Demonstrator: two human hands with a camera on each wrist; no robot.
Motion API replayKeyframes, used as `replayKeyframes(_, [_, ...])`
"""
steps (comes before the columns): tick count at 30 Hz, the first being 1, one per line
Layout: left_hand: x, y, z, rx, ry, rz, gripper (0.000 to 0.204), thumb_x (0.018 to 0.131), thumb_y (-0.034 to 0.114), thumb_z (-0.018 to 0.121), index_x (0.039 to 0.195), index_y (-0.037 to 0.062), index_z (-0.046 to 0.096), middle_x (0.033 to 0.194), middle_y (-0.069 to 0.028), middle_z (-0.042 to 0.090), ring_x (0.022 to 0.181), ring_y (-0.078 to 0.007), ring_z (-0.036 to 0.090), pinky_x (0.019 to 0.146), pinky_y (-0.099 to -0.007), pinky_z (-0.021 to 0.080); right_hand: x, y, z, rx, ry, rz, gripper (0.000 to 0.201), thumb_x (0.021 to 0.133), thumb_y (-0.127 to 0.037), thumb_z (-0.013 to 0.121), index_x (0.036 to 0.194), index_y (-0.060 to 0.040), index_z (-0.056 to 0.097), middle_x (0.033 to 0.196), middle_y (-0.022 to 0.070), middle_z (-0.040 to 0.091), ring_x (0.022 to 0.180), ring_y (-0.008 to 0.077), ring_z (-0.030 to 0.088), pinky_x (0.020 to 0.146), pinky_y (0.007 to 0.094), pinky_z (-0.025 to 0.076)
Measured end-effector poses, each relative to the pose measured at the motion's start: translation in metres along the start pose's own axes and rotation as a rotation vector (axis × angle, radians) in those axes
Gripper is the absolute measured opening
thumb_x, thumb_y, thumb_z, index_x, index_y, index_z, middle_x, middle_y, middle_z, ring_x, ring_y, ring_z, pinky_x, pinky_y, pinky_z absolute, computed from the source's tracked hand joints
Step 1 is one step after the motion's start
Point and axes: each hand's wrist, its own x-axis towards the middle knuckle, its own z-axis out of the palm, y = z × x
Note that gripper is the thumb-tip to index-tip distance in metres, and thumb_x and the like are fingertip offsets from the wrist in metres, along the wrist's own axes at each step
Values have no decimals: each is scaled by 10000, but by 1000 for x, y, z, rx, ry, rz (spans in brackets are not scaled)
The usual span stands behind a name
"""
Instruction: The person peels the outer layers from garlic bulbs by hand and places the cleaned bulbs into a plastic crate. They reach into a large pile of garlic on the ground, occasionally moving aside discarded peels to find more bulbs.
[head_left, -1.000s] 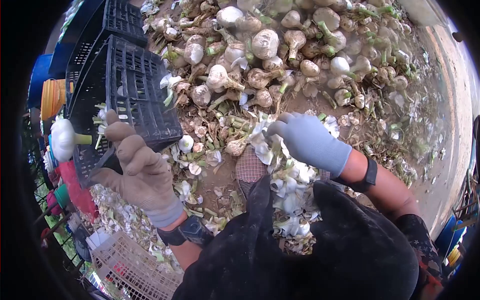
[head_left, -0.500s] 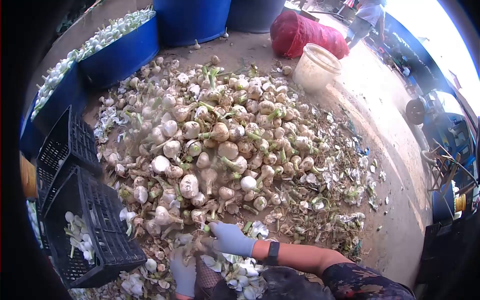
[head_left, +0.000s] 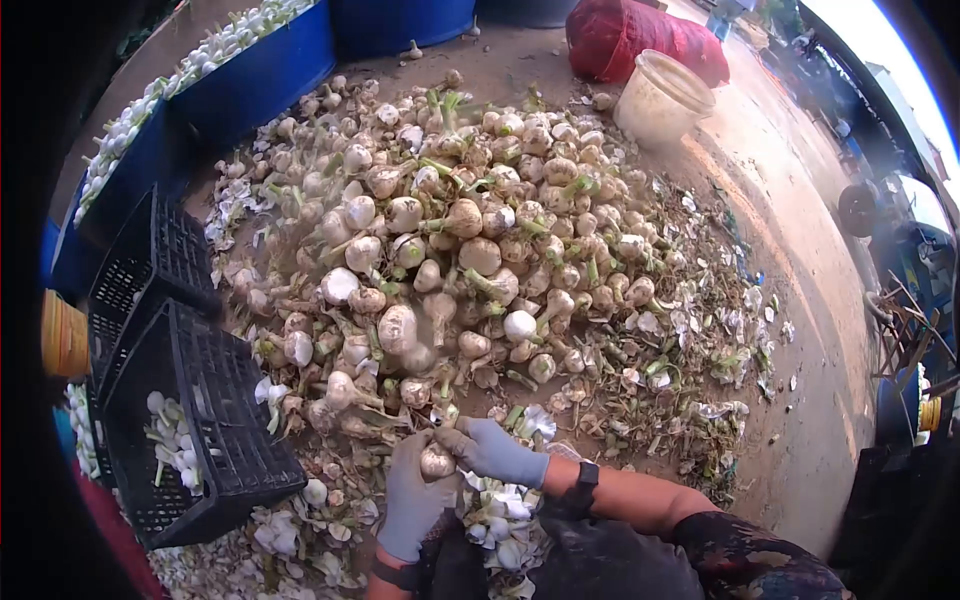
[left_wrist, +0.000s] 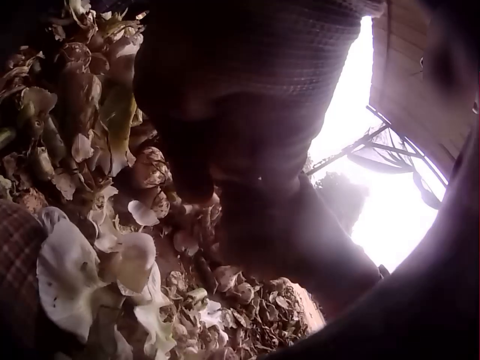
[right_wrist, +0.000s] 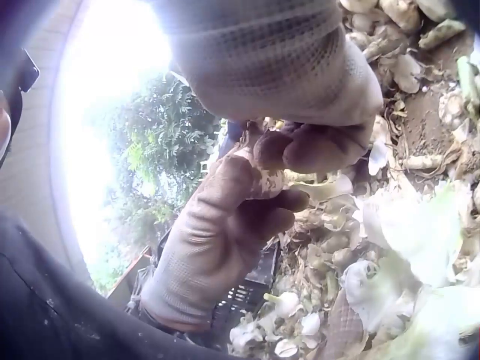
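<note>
In the head view we see both gloved hands close together at the near edge of a broad heap of garlic (head_left: 480, 257), with one dirty bulb (head_left: 437, 462) held between them. The left hand (head_left: 413, 505) curves its fingers and thumb round the bulb, and the right hand (head_left: 497, 450) has its fingertips bent in against the upper side. Only here do we get the wider yard: a black crate (head_left: 240, 440) with cleaned garlic (head_left: 176, 445) inside, blue tubs (head_left: 255, 80) beyond the heap, a pale bucket (head_left: 655, 105) and a red sack (head_left: 650, 40). The left wrist view is dark, and we cannot tell from it how the left fingers lie; it does show us, close up, white peels (left_wrist: 67, 277) beside a checked cloth (left_wrist: 15, 251). The right wrist view gives us the grip from the side, which the head view shows only from above: the left thumb and fingers close round the bulb, while the right fingers are curled, pinching at it. Behind them we see leafy branches (right_wrist: 154, 135) that neither other view shows clearly.
</note>
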Motion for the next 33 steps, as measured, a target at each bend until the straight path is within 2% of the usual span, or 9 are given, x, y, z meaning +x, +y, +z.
replayKeyframes(9, [-13, -40, 7, -587, -85, -236, 676, 674, -91, 728, 1296, 36, 497, 1194, -55, 540, 1100, -133, 535, 944, -279, 464, -15, -22, 2, 166, -128, 309, 310, 978, -274, 503, 967, 22, 593, 673, 51, 625, 550, 89, 587, 505, 238, 472])
replayKeyframes(13, [-17, -27, -11, -854, -159, -400, 632, 766, 53, 678, 1350, 48, 436, 1012, -65, 600, 841, -169, 612, 728, -252, 501, -11, -15, 0, 65, -188, 343, 286, 958, -250, 525, 950, 24, 607, 682, 94, 646, 565, 155, 634, 517, 287, 491])
replayKeyframes(15, [-25, -33, -10, -1029, -158, -473, 583, 907, 238, 584, 1416, 99, 336, 897, -53, 602, 585, -125, 578, 454, -213, 427, -14, -15, 1, -321, -141, 19, 251, 919, -230, 556, 901, 14, 613, 693, 146, 645, 558, 254, 634, 530, 354, 492])
replayKeyframes(19, [-27, -51, -7, -1506, -240, -459, 537, 957, 350, 530, 1407, 139, 328, 868, -51, 583, 555, -115, 551, 441, -216, 404, -15, 9, 6, -977, -142, -388, 225, 898, -223, 591, 931, -4, 636, 737, 123, 651, 632, 228, 629, 591, 347, 476])
replayKeyframes(20, [-29, -51, -8, -1502, -231, -453, 537, 957, 350, 530, 1407, 139, 328, 868, -51, 583, 555, -115, 551, 441, -216, 404, -16, 12, 5, -975, -145, -399, 225, 898, -223, 591, 931, -4, 636, 737, 123, 651, 632, 228, 629, 591, 347, 476])
replayKeyframes(22, [-36, -41, -9, -1030, -181, -577, 554, 934, 289, 574, 1400, 145, 313, 864, -46, 568, 568, -122, 551, 464, -221, 420, -21, 4, 8, 252, -293, 197, 226, 905, -217, 611, 973, -4, 642, 809, 44, 661, 703, 104, 600, 647, 292, 476])
replayKeyframes(23, [-39, -42, -10, -875, -288, -462, 606, 891, 277, 639, 1390, 177, 310, 947, -58, 588, 587, -125, 568, 508, -248, 479, -21, -3, 5, 364, -369, 216, 226, 912, -198, 617, 1011, 3, 643, 878, 0, 648, 777, 46, 555, 688, 244, 470])
replayKeyframes(30, [-58, -52, -18, -1032, -386, -753, 563, 908, 309, 579, 1364, 58, 363, 1098, -118, 539, 812, -107, 573, 663, -241, 483, -22, 0, 8, 162, -431, 218, 195, 867, -152, 628, 940, 23, 672, 767, 29, 657, 709, 84, 580, 654, 254, 477])
replayKeyframes(33, [-58, -51, -9, -479, 72, -384, 532, 909, 419, 576, 1235, 2, 515, 1096, -125, 588, 1045, -213, 545, 951, -328, 415, -27, -7, 10, -121, -624, 304, 212, 876, -180, 620, 929, 21, 659, 685, 56, 630, 682, 95, 563, 646, 286, 475])
